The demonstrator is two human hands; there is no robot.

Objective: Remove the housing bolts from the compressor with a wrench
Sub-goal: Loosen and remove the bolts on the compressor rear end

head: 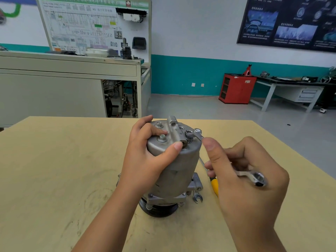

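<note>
Wrench (pixel 197 135) (shiny steel, ring-ended) tops matte grey cylindrical compressor (pixel 178 166).

Bright even light, soft shadows, wide-angle edge distortion.

- Wall (pixel 190 30) white above, with a teal band (pixel 181 75) along its lower part
- Two wall sockets (pixel 197 85) set in the teal band
- Grey floor (pixel 200 110), smooth and evenly lit
- Dark poster (pixel 291 22) with pictures and text, high on the right
- White training board (pixel 81 28) printed with a wiring diagram, upright on a beige cabinet (pixel 54 88), left
- Red cabinet (pixel 236 89) against the wall, a red jack stand (pixel 247 70) on top
- Grey workbench (pixel 272 88) with a dark top and drawers (pixel 308 94), just beside the red cabinet
- Pale wooden tabletop (pixel 54 160) across the foreground
</note>
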